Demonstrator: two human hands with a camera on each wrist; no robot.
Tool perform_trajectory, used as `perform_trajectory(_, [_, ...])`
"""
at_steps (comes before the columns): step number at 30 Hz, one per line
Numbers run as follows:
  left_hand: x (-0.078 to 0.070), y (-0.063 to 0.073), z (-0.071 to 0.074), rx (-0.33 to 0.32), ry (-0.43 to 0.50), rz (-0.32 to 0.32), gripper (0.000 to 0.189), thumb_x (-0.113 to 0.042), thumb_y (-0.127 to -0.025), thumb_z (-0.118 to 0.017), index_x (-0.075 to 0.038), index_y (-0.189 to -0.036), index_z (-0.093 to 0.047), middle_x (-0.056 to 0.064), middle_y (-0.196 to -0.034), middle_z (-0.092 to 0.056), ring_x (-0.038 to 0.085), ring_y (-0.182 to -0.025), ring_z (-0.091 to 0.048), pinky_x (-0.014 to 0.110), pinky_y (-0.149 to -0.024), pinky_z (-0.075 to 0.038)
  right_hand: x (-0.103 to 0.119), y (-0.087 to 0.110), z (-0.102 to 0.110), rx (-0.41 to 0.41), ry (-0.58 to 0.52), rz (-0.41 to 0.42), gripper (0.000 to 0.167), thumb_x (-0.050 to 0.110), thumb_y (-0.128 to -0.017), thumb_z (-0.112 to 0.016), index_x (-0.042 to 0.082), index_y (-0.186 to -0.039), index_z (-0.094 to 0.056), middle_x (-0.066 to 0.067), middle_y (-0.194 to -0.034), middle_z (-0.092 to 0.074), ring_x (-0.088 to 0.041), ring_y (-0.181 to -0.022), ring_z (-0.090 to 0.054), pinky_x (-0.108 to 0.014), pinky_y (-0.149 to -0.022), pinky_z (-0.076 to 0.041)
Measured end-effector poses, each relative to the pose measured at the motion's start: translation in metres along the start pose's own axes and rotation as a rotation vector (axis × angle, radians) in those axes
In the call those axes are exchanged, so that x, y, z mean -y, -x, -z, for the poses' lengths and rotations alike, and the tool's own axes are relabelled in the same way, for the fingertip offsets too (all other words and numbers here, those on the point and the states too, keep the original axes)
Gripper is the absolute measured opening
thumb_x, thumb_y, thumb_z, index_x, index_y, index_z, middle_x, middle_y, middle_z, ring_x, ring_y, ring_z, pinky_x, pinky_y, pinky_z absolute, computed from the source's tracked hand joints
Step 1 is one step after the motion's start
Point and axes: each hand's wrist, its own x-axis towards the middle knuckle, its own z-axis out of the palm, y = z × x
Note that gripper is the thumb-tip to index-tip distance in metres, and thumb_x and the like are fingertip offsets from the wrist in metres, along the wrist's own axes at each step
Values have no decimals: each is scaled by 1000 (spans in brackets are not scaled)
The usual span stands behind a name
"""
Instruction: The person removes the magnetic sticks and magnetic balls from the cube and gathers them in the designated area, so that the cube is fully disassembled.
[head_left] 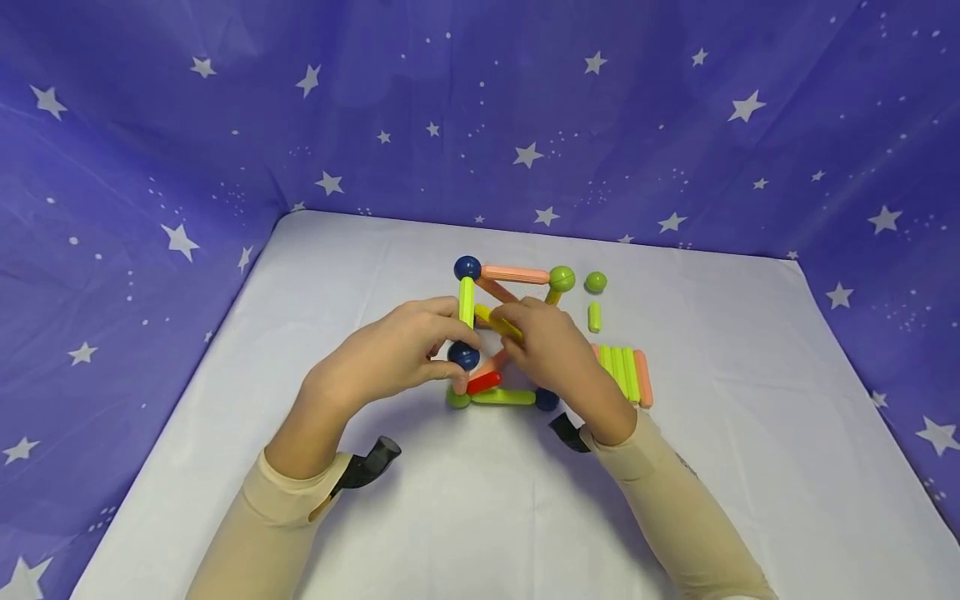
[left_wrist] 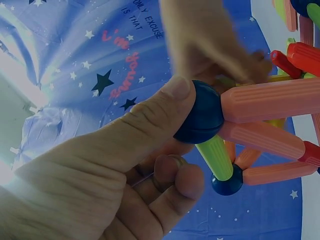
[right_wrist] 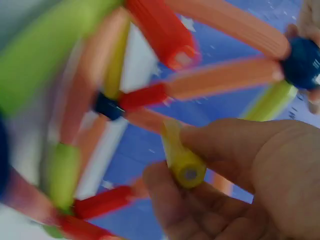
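Head view: left hand (head_left: 397, 354) pinches a dark blue ball (head_left: 463, 357) of the rod frame (head_left: 514, 274) between thumb and curled fingers, lime rod (head_left: 467, 302) at its 12 o'clock, while at its 2 o'clock the right hand (head_left: 553, 343) grips a yellow rod (right_wrist: 187, 167), thumb against fingers, one end showing.
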Motion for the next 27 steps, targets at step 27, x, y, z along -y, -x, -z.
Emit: perform_trajectory(27, [-5, -1, -1, 13, -45, 45, 31, -22, -76, -85, -18, -105, -74, -7, -98, -54, 9, -82, -51, 25, -69, -46, -133, 127, 38, -27, 1, -591, 34, 19, -89, -63, 0, -117, -59, -20, -99, -67, -32, -82, -63, -41, -64, -49])
